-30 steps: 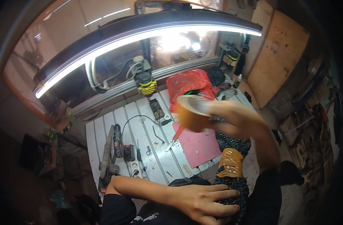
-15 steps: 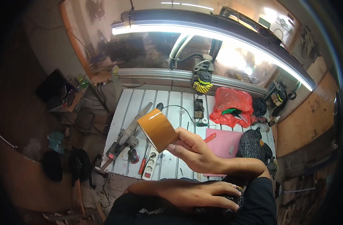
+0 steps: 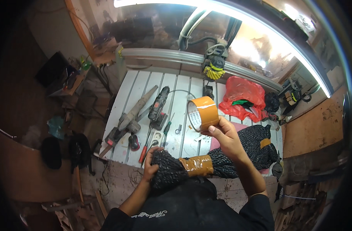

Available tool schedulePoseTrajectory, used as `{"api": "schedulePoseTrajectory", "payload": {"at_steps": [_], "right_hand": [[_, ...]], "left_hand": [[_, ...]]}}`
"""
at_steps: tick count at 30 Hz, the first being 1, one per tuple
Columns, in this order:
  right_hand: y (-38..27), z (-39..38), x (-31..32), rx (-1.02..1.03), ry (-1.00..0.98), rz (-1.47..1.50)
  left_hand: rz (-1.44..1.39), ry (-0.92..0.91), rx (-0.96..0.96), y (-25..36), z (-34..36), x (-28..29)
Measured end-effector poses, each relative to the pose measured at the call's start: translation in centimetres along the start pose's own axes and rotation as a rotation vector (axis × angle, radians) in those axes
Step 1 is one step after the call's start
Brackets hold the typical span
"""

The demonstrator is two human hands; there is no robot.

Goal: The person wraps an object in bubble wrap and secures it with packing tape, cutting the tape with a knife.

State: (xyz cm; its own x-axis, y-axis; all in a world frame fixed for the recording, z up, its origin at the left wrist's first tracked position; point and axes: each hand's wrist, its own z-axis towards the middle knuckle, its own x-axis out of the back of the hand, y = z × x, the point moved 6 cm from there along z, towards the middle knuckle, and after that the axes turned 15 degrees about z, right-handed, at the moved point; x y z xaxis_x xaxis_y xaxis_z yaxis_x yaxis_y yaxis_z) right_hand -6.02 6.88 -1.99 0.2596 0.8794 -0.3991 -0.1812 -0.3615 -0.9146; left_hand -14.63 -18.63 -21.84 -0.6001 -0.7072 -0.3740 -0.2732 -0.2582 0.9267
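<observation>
In my right hand, raised over the table, is a roll of brown packing tape, its cardboard core facing left. Thumb and fingers pinch its lower right edge. A long black-and-grey speckled fabric bundle lies across the table's near edge, below that hand. One wide band of brown tape wraps its narrowed middle, and a smaller tape patch sits near its right end. My left hand grips the bundle's loose left end, fingers curled over the fabric.
On the white slatted table lie a cordless blower, a black drill, a red-handled screwdriver, a power strip and a red plastic bag. A machine head hangs from a rail behind, under a bright tube light.
My left hand has moved leftward from in front of my chest and now holds the bundle's end, stretched out to the left. My right hand has shifted right and turned the tape roll.
</observation>
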Motion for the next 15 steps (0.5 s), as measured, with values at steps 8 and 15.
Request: {"api": "schedulePoseTrajectory", "payload": {"at_steps": [8, 15], "right_hand": [[14.4, -1.9, 5.4, -0.16, 0.21, 0.052], [19.1, -2.5, 6.2, -0.228, 0.204, 0.104]], "left_hand": [[0.112, 0.437, 0.493, -10.5, -1.1, 7.6], [0.603, 0.336, 0.439, -9.7, 0.0, 7.9]]}}
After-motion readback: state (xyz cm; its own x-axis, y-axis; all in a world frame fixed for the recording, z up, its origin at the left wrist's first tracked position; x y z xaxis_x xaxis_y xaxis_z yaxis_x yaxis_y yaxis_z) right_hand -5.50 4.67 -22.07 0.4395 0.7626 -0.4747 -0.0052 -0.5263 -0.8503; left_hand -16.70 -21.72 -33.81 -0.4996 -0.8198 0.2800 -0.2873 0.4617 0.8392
